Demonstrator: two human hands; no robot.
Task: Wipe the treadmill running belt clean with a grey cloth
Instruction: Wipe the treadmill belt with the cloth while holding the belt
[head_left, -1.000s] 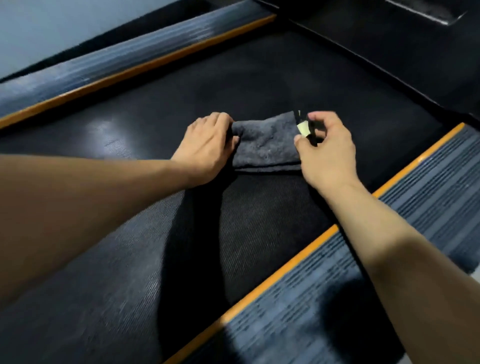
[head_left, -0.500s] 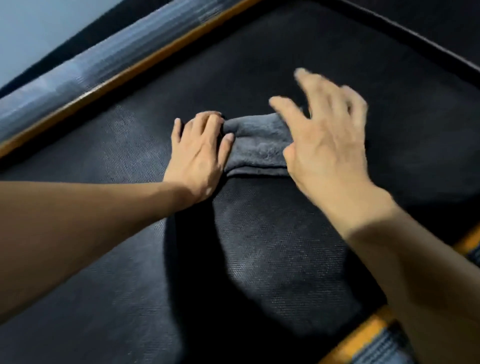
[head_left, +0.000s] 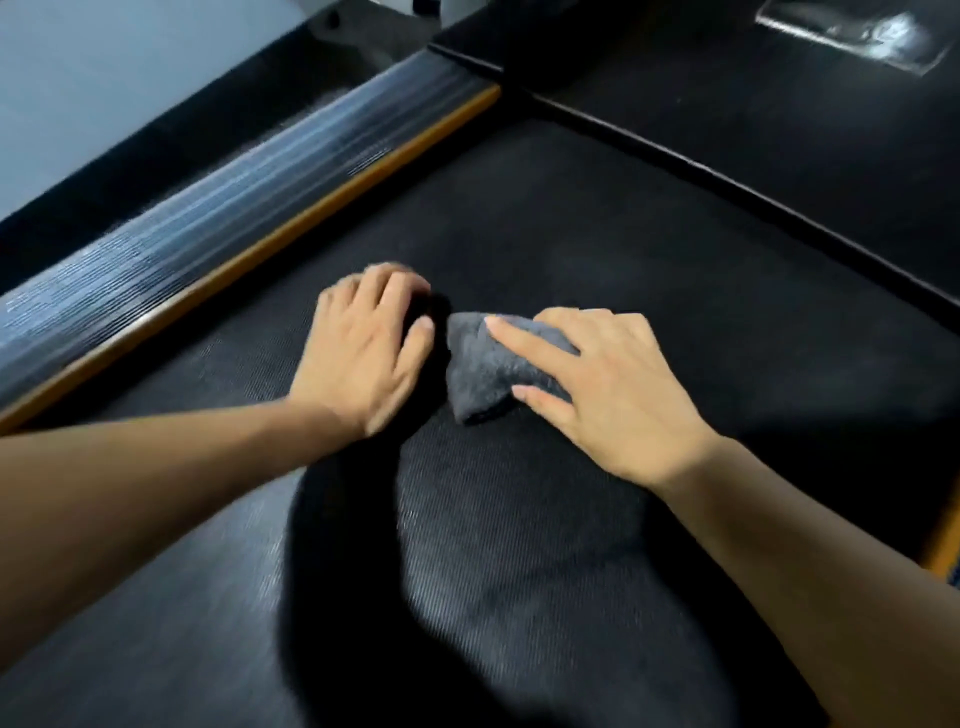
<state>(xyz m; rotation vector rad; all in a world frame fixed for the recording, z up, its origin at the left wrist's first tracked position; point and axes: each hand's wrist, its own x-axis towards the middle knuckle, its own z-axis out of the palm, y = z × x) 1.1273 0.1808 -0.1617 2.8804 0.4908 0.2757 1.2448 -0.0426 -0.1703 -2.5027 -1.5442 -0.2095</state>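
A folded grey cloth (head_left: 483, 371) lies on the black textured running belt (head_left: 519, 545) near its middle. My right hand (head_left: 608, 384) rests flat on the cloth's right part, fingers spread and pointing left, pressing it to the belt. My left hand (head_left: 363, 348) lies palm down on the bare belt just left of the cloth, with a narrow dark gap between its thumb and the cloth's edge. The cloth's right half is hidden under my right hand.
A ribbed grey side rail (head_left: 218, 218) with an orange strip (head_left: 291, 228) runs along the belt's left. A black motor cover (head_left: 753, 130) with a raised front edge lies beyond the belt. An orange sliver of the right rail (head_left: 943, 551) shows at the far right.
My right hand came down from above the cloth and now lies flat on it. My left hand slid off the cloth's left end onto the bare belt. The view shifted toward the belt's front.
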